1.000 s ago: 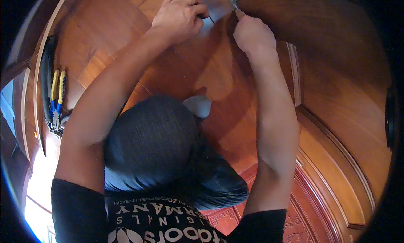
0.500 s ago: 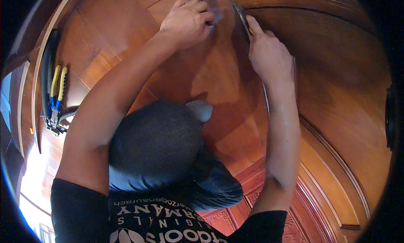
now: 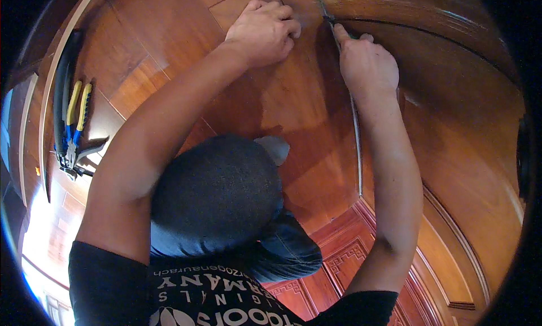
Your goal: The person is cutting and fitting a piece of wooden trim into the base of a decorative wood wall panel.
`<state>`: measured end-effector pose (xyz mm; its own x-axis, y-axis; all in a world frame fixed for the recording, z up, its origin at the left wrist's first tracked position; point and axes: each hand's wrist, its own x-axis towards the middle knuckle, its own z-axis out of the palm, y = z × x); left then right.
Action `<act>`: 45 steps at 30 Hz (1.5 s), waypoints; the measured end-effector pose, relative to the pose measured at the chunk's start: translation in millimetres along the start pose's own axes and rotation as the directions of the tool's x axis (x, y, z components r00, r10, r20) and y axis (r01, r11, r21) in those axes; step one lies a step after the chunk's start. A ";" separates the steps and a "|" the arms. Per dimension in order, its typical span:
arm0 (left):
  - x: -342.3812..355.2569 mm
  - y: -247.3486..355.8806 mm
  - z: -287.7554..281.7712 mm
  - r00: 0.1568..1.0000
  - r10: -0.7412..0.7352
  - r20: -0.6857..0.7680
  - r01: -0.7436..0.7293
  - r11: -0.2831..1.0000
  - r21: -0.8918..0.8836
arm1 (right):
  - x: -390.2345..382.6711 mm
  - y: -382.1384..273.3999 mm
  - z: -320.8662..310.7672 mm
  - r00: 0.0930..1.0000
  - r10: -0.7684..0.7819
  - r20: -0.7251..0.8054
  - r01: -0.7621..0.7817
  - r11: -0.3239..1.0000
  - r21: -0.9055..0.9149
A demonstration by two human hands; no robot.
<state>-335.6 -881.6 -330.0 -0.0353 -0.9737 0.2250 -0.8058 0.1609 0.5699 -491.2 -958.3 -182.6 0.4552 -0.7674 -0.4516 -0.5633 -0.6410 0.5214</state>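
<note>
My right hand (image 3: 368, 61) is at the upper right, on the seam where the reddish wooden floor (image 3: 254, 94) meets a brown curved wooden panel (image 3: 463, 94). Its index finger points along the seam, while the other fingers curl round a slim tool (image 3: 331, 21). Only a dark tip and a sliver of that tool show; its kind is unclear. A thin pale strip (image 3: 357, 151) runs down the seam below the hand. To the left, my left hand (image 3: 264, 32) rests on the floor with curled fingers; whatever they hold, if anything, is hidden.
Pliers with yellow-and-blue handles (image 3: 77, 117) and a long black-handled tool (image 3: 65, 88) lie at the left, beside a pale-edged board (image 3: 52, 88). My bent knee (image 3: 217, 190) takes up the lower middle. Carved red wooden panelling (image 3: 344, 258) stands near the bottom right.
My right hand has shifted slightly right along with its forearm, and less of the slim tool shows. My left hand has moved a little to the right. More of the pale strip is visible.
</note>
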 end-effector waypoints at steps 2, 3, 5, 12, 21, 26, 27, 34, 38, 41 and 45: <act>1.3 2.2 -2.2 1.000 -0.002 0.008 0.002 1.000 -0.021 | 0.6 -2.1 -3.4 1.000 0.019 0.013 -0.018 0.999 -0.035; 2.0 2.9 -3.3 1.000 -0.002 0.019 0.002 0.999 -0.040 | 0.8 -3.8 -4.8 0.999 0.038 0.027 -0.036 0.997 -0.067; 0.1 0.9 -1.7 1.000 0.002 0.009 -0.002 1.000 -0.028 | 1.4 -10.5 -3.9 0.999 0.041 0.014 -0.040 0.995 -0.093; 2.0 4.2 -5.5 1.000 0.001 0.029 0.000 1.000 -0.024 | 5.7 -26.8 24.6 0.970 0.058 -0.237 -0.136 0.934 -0.329; 0.2 2.5 -2.5 1.000 0.013 -0.018 -0.014 0.999 -0.039 | 20.1 -27.3 11.2 0.980 0.065 -0.188 -0.117 0.952 -0.283; 2.2 6.1 -12.3 0.996 -0.015 0.086 0.016 1.000 -0.007 | 16.0 -7.8 -2.5 0.994 0.084 -0.063 -0.084 0.996 -0.002; 0.8 5.4 -13.0 0.996 -0.010 0.084 0.010 1.000 -0.001 | 16.5 -6.6 -4.4 0.997 0.082 -0.009 -0.082 0.995 0.062; 1.9 1.5 -2.2 1.000 0.009 0.015 -0.009 0.999 -0.045 | -12.9 -9.9 19.3 0.983 0.163 0.079 -0.175 0.967 0.184; 2.3 6.2 -3.8 1.000 0.003 0.007 -0.003 1.000 -0.029 | -13.4 -6.7 29.1 0.974 0.196 0.115 -0.222 0.929 0.296; -0.2 4.4 -3.6 1.000 -0.002 -0.005 0.002 1.000 -0.024 | -6.7 -1.5 26.1 0.974 0.175 0.145 -0.219 0.896 0.387; 0.4 4.4 -3.2 1.000 0.007 -0.028 -0.007 1.000 -0.018 | 7.5 17.1 10.9 0.981 0.077 0.179 -0.157 0.856 0.492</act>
<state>-337.3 -880.8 -324.9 -0.0242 -0.9676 0.2511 -0.7948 0.1710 0.5823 -505.0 -974.8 -185.0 0.2798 -0.7987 -0.5327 -0.8931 -0.4202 0.1608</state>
